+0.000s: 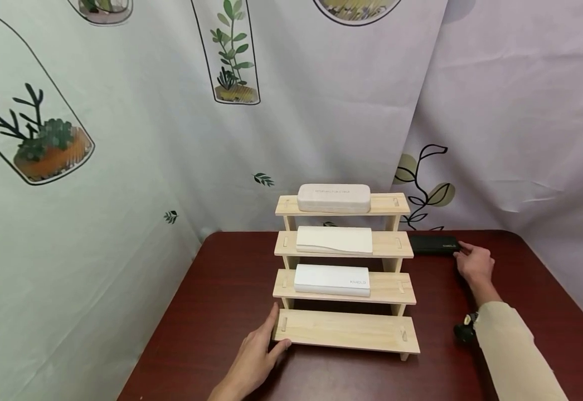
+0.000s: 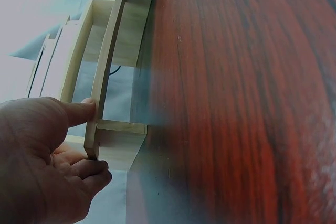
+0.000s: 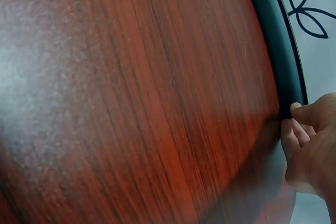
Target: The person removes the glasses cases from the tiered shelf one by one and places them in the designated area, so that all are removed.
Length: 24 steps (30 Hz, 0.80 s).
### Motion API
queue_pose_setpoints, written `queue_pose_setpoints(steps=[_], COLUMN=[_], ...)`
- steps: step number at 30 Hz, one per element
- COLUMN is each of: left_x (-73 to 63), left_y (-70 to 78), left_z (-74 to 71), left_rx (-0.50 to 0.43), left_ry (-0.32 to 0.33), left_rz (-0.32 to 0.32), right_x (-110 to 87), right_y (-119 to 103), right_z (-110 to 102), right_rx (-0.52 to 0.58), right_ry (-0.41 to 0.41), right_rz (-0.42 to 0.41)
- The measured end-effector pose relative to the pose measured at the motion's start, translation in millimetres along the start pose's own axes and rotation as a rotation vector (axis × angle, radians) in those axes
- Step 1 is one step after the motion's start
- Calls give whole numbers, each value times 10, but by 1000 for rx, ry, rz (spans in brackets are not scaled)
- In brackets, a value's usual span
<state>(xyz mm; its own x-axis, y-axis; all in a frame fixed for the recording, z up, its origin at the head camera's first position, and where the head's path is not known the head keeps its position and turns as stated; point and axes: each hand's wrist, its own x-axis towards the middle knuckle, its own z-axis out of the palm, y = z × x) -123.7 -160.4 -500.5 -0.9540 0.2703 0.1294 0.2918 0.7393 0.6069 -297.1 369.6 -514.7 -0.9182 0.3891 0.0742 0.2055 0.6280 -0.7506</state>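
A four-step wooden display stand (image 1: 351, 331) stands on the table. My left hand (image 1: 253, 356) grips the left end of its lowest step; in the left wrist view the thumb (image 2: 81, 111) lies on one side of the board and curled fingers (image 2: 92, 174) are at the other. Behind the stand on the right lies a black glasses case (image 1: 432, 245). My right hand (image 1: 474, 263) pinches its right end between thumb (image 3: 299, 109) and fingers. The steps above carry a cream hard case (image 1: 334, 197), an off-white flap case (image 1: 334, 239) and a white case (image 1: 330, 278) with lettering.
The dark red table (image 1: 211, 301) has rounded back corners. A pale curtain (image 1: 321, 133) printed with plants hangs right behind it and along the left side. A small dark device (image 1: 464, 331) sits at the right wrist, beside the light sleeve (image 1: 512, 345).
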Motion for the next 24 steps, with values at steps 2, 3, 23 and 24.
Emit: queue_pose_setpoints(steps=[2, 3, 23, 24], left_x=[-6, -7, 10, 8], left_y=[-2, -3, -15, -16], left_z=[7, 10, 12, 13], left_rx=[2, 2, -3, -3], left_ry=[0, 1, 16, 18], left_rz=[3, 4, 18, 18], right_x=[-13, -17, -170, -194], right_y=[24, 39, 177, 167], right_z=[-7, -11, -231, -238], right_rx=[23, 44, 411, 412], right_ry=[-1, -6, -356, -349], right_rz=[17, 20, -7, 4])
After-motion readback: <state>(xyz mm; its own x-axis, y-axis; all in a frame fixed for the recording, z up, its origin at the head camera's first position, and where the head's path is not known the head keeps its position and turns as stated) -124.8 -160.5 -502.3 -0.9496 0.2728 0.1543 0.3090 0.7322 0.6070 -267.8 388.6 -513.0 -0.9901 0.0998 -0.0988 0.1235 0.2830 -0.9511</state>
